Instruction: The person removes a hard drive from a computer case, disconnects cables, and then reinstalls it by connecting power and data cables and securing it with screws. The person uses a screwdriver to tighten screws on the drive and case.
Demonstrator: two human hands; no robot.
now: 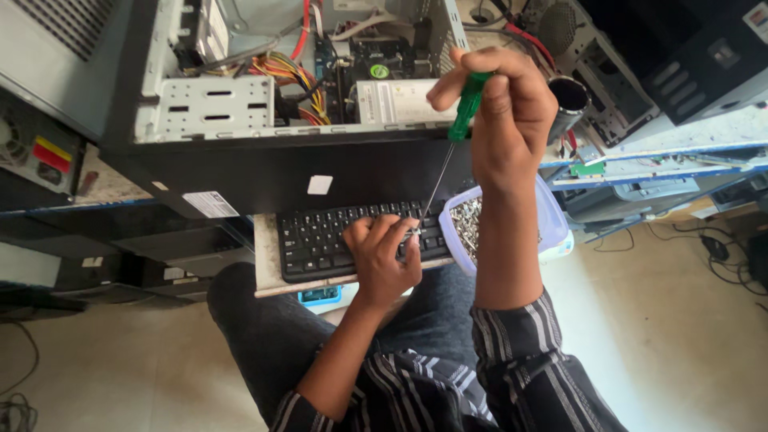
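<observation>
My right hand [504,104] grips the green handle of a screwdriver [466,104], whose thin shaft slants down to my left hand. My left hand [384,256] rests over a black keyboard [320,240] and pinches a small silvery part, likely a screw, at the screwdriver's tip. Right beside both hands, a clear plastic tub [552,220] holds several screws. Behind them lies an open black computer case [272,104] showing coloured cables, a drive cage and a board.
The keyboard lies on a pale board [268,264] over my lap. Other computer cases [680,56] stand at the right, a power supply unit [32,152] at the left. Cables [720,248] trail on the beige floor at right.
</observation>
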